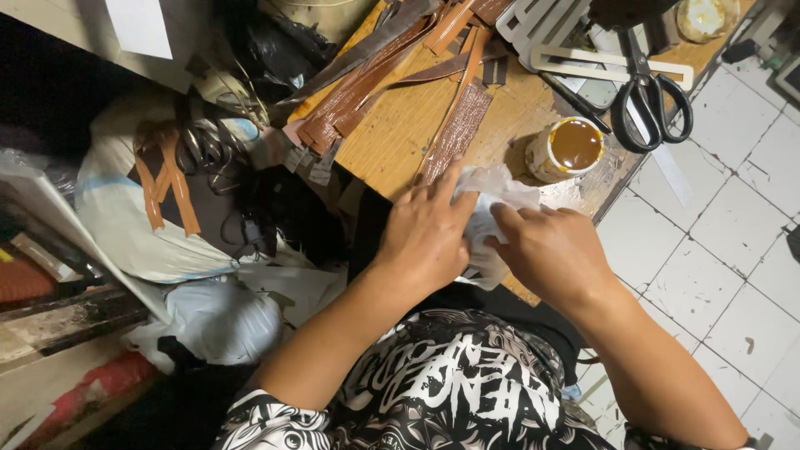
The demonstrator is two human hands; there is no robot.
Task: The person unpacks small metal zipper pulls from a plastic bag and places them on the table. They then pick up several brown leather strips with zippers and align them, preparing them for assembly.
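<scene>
A wooden table [400,133] filled the upper middle of the head view, its edge running diagonally beside a white tiled floor [725,267]. To the left of the table lay a heap of white and pale plastic bags [125,225], with loose brown straps [171,187] resting on top. Across the table stretched several long brown leather strips [367,83], one of them with a scaly texture [457,133]. At the far end sat large black-handled scissors [650,96], lying over pale flat templates [575,58]. Near the table's edge stood a small round tub of brown glue [568,148], open at the top.

Just in front of the tub, at the near edge of the table, a crumpled white cloth [492,208] was held between both hands. The left hand [425,237] lay flat over its left side with fingers stretched forward and close together. The right hand [554,250] curled around its right side, pinching the cloth with thumb and fingertips.
</scene>
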